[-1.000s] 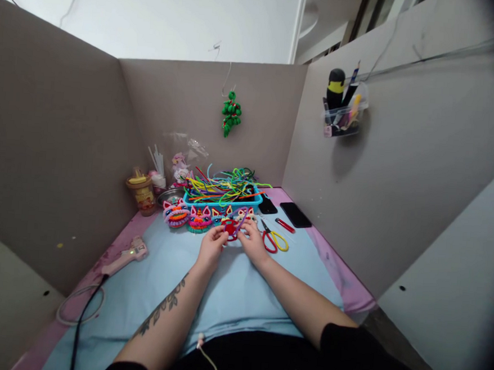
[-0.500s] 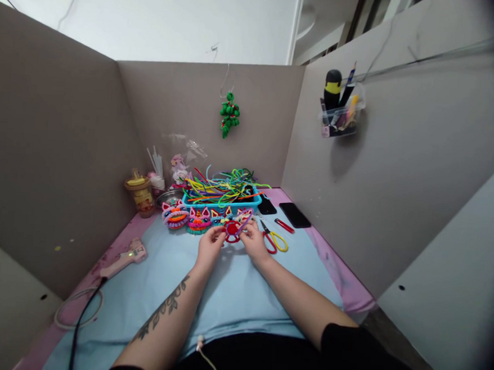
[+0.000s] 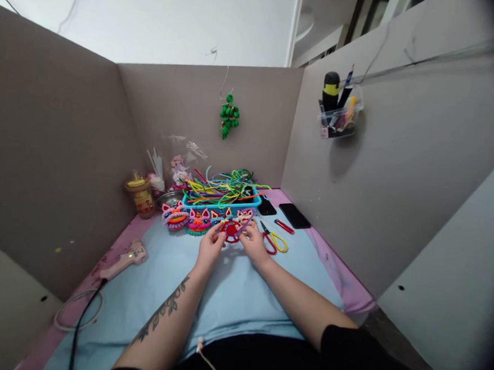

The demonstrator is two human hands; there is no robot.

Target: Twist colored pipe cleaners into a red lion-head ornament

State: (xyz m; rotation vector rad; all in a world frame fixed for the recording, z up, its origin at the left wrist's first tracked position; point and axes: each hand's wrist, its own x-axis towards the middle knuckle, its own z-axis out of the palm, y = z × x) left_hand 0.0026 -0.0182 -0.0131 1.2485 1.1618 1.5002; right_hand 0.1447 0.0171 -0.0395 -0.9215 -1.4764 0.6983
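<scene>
Centrally, just above the blue cloth [image 3: 168, 275], the ring [image 3: 232, 231] sits between the two hands. Left hand [image 3: 212, 242]: thumb and fingertips pinched on the ring's left edge. Right hand [image 3: 253, 243]: fingers closed on the purple stem [image 3: 244, 227] at the ring's right side; whether they also grip the rim cannot be told at this size.

Orientation: the ring is red and roundish, with no clear long axis; its flat face is turned up toward the wearer. The stem's long axis is oblique, the lower end at the ring's right part, the upper end pointing away and to the right. The right hand is the nearer one to the stem; whether the stem is fastened to the ring is not resolvable.

Surroundings: heads [image 3: 199, 221] in a row beyond the hands, along the near side of the tray [image 3: 258, 199]. Scissors [image 3: 274, 240] lie just right of the right hand, handles toward the wearer, blades away. Glue gun [image 3: 125, 260] well apart, on the left.
</scene>
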